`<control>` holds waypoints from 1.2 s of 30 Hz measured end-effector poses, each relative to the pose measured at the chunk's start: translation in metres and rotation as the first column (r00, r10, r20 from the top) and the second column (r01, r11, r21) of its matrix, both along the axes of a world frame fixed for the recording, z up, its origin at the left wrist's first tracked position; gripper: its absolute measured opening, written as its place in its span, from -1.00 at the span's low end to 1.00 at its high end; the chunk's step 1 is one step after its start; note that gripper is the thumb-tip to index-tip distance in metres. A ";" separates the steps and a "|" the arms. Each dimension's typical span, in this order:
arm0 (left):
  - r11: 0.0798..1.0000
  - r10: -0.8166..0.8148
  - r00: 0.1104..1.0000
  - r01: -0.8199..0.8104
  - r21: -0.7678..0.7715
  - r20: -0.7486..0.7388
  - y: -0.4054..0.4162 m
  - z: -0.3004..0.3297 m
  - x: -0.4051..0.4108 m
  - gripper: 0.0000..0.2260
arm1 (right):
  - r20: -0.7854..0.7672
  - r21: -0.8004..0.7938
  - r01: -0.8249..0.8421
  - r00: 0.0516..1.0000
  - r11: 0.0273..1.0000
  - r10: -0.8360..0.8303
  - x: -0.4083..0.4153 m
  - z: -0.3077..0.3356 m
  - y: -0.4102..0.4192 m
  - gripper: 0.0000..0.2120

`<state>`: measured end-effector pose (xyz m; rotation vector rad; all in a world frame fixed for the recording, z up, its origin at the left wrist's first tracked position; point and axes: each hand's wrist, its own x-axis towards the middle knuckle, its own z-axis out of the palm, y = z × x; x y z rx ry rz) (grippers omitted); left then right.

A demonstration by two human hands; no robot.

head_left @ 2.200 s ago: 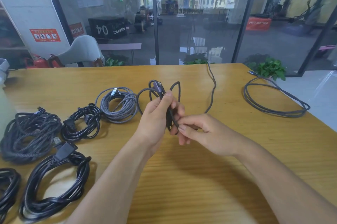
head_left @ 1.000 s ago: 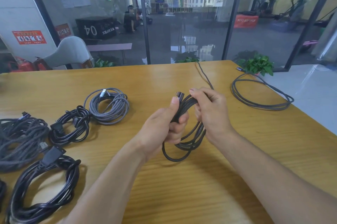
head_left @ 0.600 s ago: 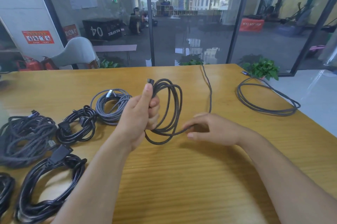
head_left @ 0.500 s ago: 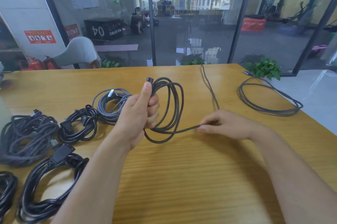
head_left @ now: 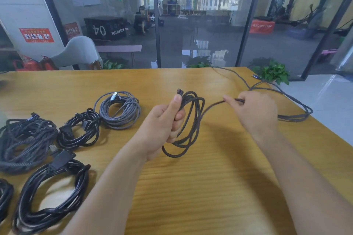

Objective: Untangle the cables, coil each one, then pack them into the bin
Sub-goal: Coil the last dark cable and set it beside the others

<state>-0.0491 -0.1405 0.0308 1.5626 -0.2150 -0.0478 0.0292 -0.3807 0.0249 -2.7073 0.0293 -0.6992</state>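
Observation:
My left hand (head_left: 162, 123) grips a few loops of a dark braided cable (head_left: 193, 120) above the wooden table (head_left: 191, 187), thumb pressed near its plug end at the top. The loops hang down below my fist. My right hand (head_left: 254, 114) pinches the same cable's free run, stretched out to the right of the loops. Beyond my right hand the cable trails to the table's far edge. No bin is in view.
Coiled cables lie at the left: a grey braided coil (head_left: 119, 109), a small black coil (head_left: 80, 129), a large dark braided bundle (head_left: 24, 141) and a thick black coil (head_left: 51, 196). A loose dark cable loop (head_left: 294, 112) lies at the right edge, near a plant (head_left: 275, 72).
My right hand has slid along the cable, away from the loops to the right and up, drawing the free run taut. My left hand keeps its grip on the loops.

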 end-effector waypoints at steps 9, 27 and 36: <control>0.971 0.183 0.977 -0.198 0.136 0.113 -0.015 -0.011 0.005 -0.56 | 0.125 0.940 -0.282 0.808 0.192 0.575 -0.029 0.000 0.053 -0.83; 0.982 0.132 0.978 -0.151 0.113 0.161 -0.022 -0.020 0.007 -0.71 | 0.123 0.734 -0.477 0.793 0.484 0.596 -0.036 -0.017 0.071 -0.80; 0.917 0.393 0.916 -0.385 -0.104 0.080 0.009 -0.007 0.014 -0.72 | -0.466 0.302 -0.538 0.637 0.787 0.614 -0.031 0.000 0.025 -0.52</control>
